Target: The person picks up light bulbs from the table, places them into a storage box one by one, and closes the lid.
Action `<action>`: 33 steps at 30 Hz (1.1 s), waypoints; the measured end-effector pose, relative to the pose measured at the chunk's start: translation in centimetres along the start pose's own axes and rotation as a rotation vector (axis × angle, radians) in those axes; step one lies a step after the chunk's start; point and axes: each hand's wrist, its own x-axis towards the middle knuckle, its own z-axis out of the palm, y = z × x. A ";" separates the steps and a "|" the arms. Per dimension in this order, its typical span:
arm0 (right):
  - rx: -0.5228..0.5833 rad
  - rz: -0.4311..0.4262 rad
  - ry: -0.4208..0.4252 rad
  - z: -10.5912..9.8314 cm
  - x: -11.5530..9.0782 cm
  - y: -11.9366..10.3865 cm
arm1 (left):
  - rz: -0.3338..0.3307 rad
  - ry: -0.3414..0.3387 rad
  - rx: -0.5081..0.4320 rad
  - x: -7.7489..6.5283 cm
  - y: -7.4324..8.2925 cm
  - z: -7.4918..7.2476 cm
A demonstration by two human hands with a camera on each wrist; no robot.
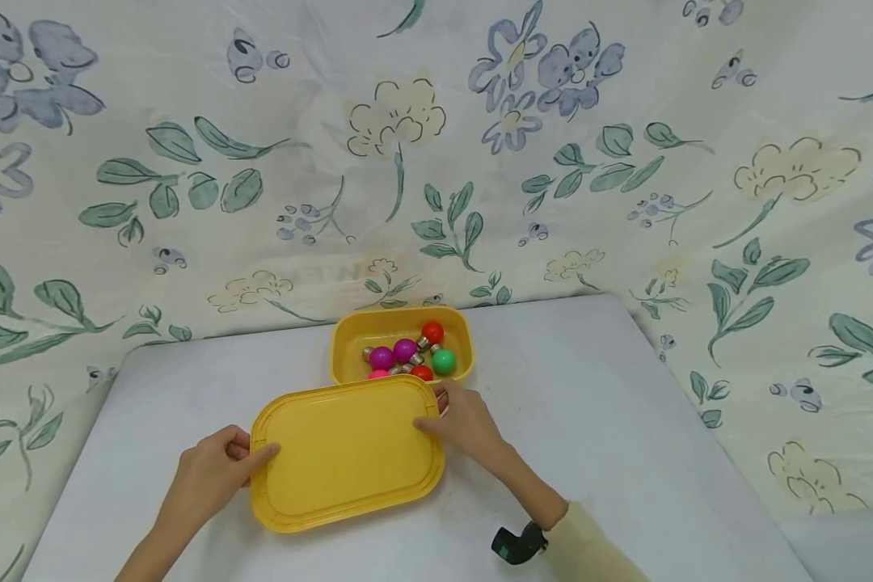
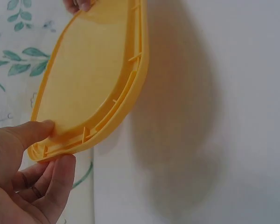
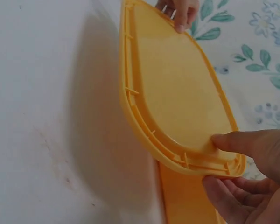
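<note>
Both hands hold a yellow plastic lid point(image 1: 349, 449) above the white table, tilted, in front of a yellow box. My left hand point(image 1: 214, 473) pinches its left short edge, thumb on one face and fingers on the other. At the right edge, my right hand point(image 1: 469, 420) grips it the same way, close to the box's front right corner. Ribs along the lid's rim point(image 2: 86, 135) show in the left wrist view. The yellow box point(image 1: 345, 323) holds several small bulb-shaped pieces, among them a green bulb point(image 1: 444, 361) and a red bulb point(image 1: 432, 331). The lid hides the box's front part.
The white table point(image 1: 589, 420) runs out to both sides of the box. Behind it hangs a cloth with a floral print point(image 1: 298, 242). A black wrist device point(image 1: 518, 543) sits at the right wrist beside a cream sleeve point(image 1: 589, 546).
</note>
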 end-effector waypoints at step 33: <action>-0.239 -0.231 0.387 -4.7 -1.7 -2.0 | 0.445 0.504 0.166 -0.2 6.1 0.5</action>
